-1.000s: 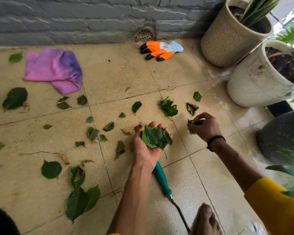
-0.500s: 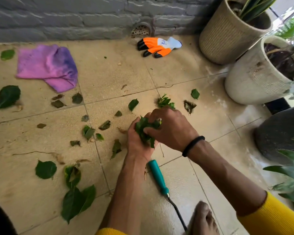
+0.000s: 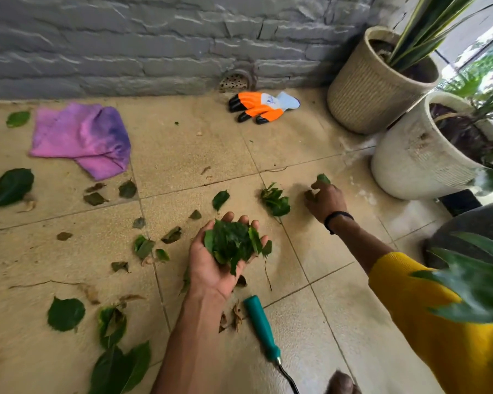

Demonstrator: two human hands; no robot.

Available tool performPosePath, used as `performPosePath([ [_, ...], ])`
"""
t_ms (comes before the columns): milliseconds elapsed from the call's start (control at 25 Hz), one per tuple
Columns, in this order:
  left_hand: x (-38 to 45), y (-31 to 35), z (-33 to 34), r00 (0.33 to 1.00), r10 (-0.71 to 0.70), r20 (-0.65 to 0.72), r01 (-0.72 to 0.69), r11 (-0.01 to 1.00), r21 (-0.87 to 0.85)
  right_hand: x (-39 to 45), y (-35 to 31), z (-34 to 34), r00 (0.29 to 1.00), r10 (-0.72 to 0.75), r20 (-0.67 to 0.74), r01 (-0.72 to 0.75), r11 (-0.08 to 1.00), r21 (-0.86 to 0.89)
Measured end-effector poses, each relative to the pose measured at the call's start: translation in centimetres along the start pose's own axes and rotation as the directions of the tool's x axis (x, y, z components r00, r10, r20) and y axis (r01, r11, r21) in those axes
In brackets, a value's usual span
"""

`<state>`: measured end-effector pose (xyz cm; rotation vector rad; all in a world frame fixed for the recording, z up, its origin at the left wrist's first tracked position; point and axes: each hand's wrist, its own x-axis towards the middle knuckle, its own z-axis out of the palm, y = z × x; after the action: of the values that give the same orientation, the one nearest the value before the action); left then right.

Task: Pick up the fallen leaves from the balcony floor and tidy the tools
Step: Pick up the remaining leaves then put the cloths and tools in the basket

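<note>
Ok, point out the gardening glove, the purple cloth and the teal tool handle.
gardening glove (image 3: 264, 107), head view, on the orange palm.
purple cloth (image 3: 83, 137), head view, middle of the fabric.
teal tool handle (image 3: 263, 328), head view, midway along.

teal tool (image 3: 262, 327) metal end cut off at bottom edge, foreground plant (image 3: 473, 282) blurred, right hand (image 3: 325, 201) grip motion-smeared

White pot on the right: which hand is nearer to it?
Right. The right hand is down by the floor just left of the white pot; the left hand, cupping leaves, is farther left.
</note>
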<state>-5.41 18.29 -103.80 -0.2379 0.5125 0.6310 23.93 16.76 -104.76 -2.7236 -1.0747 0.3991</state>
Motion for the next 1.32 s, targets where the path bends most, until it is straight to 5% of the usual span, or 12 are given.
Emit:
performPosePath([
  [240, -0.5, 1.7, 0.3, 0.997, 0.073, -0.014, -0.073, 0.997, -0.002, 3.3, -0.4, -1.8, 0.997, 0.046, -0.066, -0.045, 0.999, 0.022],
  [400, -0.9, 2.5, -0.2, 0.994, 0.105, 0.003, -0.105, 0.994, 0.016, 5.0, -0.8, -1.7, 0.992, 0.122, 0.045, -0.124, 0.991, 0.050],
  [600, -1.4, 3.2, -0.9, 0.987, 0.160, 0.022, -0.161, 0.987, 0.030, 2.6, -1.8, -0.9, 0.994, 0.042, -0.103, -0.027, 0.989, 0.144],
  [800, -1.3, 2.9, -0.9, 0.982, 0.188, 0.032, -0.188, 0.982, -0.006, 0.5, -5.0, -2.8, 0.992, -0.073, 0.104, 0.022, 0.904, 0.427],
  [1040, -1.7, 2.7, -1.2, 0.983, 0.184, 0.018, -0.182, 0.980, -0.084, -4.3, -8.3, 1.1, 0.931, -0.153, 0.330, 0.200, 0.973, -0.114],
  [1120, -1.7, 3.2, -1.3, 0.981, 0.194, 0.007, -0.193, 0.979, -0.071, -4.8, -8.2, 2.4, 0.934, -0.199, 0.298, 0.247, 0.960, -0.134],
  [1200, -1.7, 3.7, -1.5, 0.980, 0.201, 0.010, -0.200, 0.978, -0.062, -5.1, -8.9, 2.3, 0.956, -0.206, 0.210, 0.196, 0.978, 0.069],
  [1320, -1.9, 3.8, -1.5, 0.967, 0.250, -0.052, -0.251, 0.968, -0.015, -7.2, -12.5, -0.2, 0.930, -0.147, 0.337, -0.061, 0.842, 0.536],
])
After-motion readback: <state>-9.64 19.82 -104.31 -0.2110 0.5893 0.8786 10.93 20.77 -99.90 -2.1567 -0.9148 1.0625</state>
